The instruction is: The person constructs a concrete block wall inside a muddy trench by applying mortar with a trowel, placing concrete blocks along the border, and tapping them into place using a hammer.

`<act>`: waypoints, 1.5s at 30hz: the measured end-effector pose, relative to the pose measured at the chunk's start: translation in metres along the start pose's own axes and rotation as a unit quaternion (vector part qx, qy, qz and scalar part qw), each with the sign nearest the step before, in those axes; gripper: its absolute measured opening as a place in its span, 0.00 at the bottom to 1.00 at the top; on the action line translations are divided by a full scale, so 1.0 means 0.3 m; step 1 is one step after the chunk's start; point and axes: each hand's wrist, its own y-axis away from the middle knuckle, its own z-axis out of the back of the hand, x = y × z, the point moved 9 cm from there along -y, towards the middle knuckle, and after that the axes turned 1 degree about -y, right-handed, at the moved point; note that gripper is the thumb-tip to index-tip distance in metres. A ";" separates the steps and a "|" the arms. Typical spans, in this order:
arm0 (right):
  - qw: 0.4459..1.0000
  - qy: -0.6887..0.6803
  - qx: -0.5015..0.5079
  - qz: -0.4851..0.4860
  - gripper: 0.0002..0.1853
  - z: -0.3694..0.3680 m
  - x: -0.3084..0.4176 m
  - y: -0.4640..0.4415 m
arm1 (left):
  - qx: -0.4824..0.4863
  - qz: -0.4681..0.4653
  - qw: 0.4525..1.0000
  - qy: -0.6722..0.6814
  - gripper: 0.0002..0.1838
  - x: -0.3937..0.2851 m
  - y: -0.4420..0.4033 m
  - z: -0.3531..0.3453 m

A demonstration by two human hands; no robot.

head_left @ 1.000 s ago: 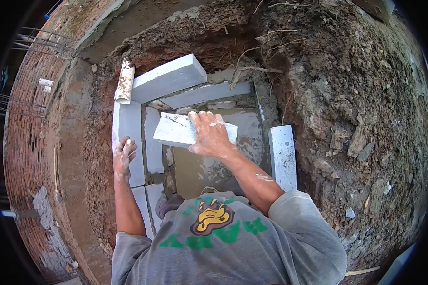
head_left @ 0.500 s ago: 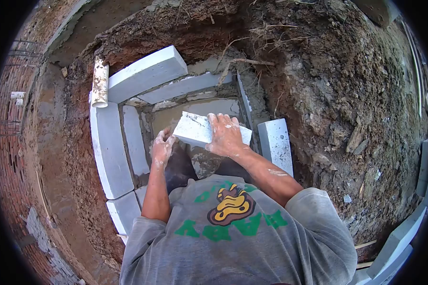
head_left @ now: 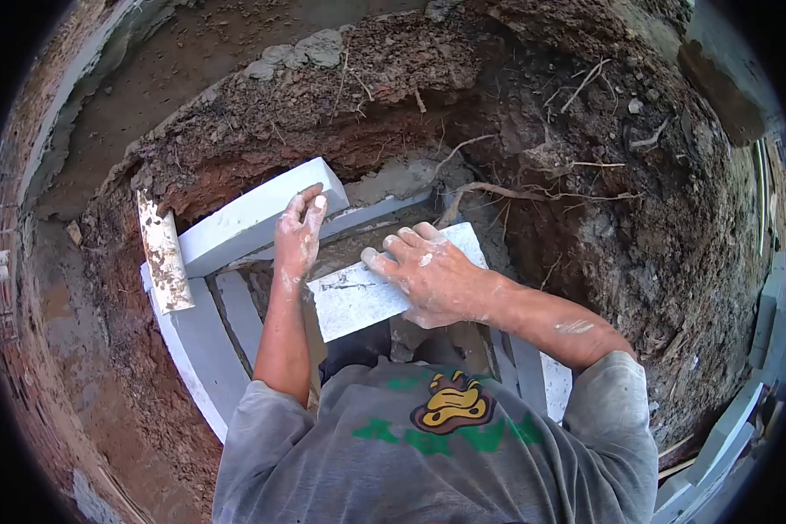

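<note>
My right hand point(head_left: 432, 271) grips a short white block point(head_left: 354, 301) from above, its fingers bent over the far edge. The block is held over the pit, in front of my shirt. My left hand point(head_left: 299, 231) is raised with fingers apart, at the near right end of a long white block point(head_left: 253, 218) that lies on the pit wall; whether it touches that block I cannot tell. A dirt-stained white pipe point(head_left: 164, 253) lies at the long block's left end.
More pale blocks point(head_left: 203, 349) line the pit's left side. A speckled block point(head_left: 556, 384) is partly hidden by my right arm. Roots point(head_left: 498, 190) stick out of the earth bank point(head_left: 620, 262). Further blocks point(head_left: 725, 437) lie at the lower right.
The view has shifted toward the far side of the pit. My left hand has moved forward to the long block's end. My right hand still holds the short block, now turned differently.
</note>
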 end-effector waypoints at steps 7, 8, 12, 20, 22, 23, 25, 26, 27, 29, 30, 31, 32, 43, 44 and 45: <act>0.984 -0.077 0.004 -0.160 0.42 0.068 -0.127 -0.178 | 0.133 0.029 0.989 0.062 0.27 0.030 -0.243 0.043; 0.983 -0.074 0.010 -0.165 0.42 0.078 -0.108 -0.187 | 0.145 0.027 0.985 0.090 0.27 0.023 -0.242 0.061; 0.991 -0.110 0.050 -0.057 0.41 0.104 0.047 -0.264 | 0.155 0.073 0.972 0.158 0.29 0.057 -0.186 0.126; 0.996 0.036 0.067 -0.039 0.44 0.097 -0.088 -0.301 | 0.086 0.086 0.983 0.138 0.28 0.111 -0.127 0.294; 0.997 0.056 0.036 -0.046 0.44 0.125 -0.163 -0.298 | 0.084 0.077 0.984 0.140 0.26 0.124 -0.113 0.292; 0.996 0.066 0.029 -0.047 0.44 0.129 -0.200 -0.302 | 0.081 0.077 0.986 0.125 0.25 0.140 -0.106 0.290; 0.995 0.091 0.013 -0.046 0.43 0.139 -0.280 -0.303 | 0.069 0.087 0.984 0.138 0.23 0.148 -0.098 0.277; 0.994 0.102 0.003 -0.044 0.43 0.139 -0.317 -0.301 | 0.066 0.082 0.986 0.130 0.23 0.141 -0.100 0.270; 0.989 0.132 0.021 -0.058 0.43 0.130 -0.364 -0.300 | 0.063 0.080 0.988 0.120 0.23 0.136 -0.097 0.265; 0.988 0.125 0.024 -0.082 0.44 0.102 -0.469 -0.301 | 0.059 0.069 0.991 0.095 0.23 0.117 -0.109 0.260; 0.988 0.115 0.028 -0.096 0.45 0.083 -0.510 -0.302 | 0.061 0.067 0.993 0.079 0.22 0.109 -0.105 0.256; 0.987 0.114 0.034 -0.110 0.45 0.051 -0.556 -0.305 | 0.063 0.063 0.994 0.064 0.22 0.098 -0.105 0.250; 0.985 0.117 0.038 -0.124 0.45 0.020 -0.608 -0.311 | 0.064 0.055 0.995 0.048 0.22 0.081 -0.115 0.242; 0.971 0.176 0.079 -0.144 0.46 -0.186 -0.736 -0.291 | 0.093 -0.026 0.979 -0.178 0.27 -0.004 -0.177 0.126; 0.967 0.177 0.085 -0.163 0.45 -0.179 -0.748 -0.284 | 0.103 -0.054 0.974 -0.197 0.28 -0.042 -0.182 0.082; 0.963 0.177 0.092 -0.182 0.44 -0.177 -0.756 -0.276 | 0.122 -0.059 0.972 -0.191 0.30 -0.067 -0.189 0.036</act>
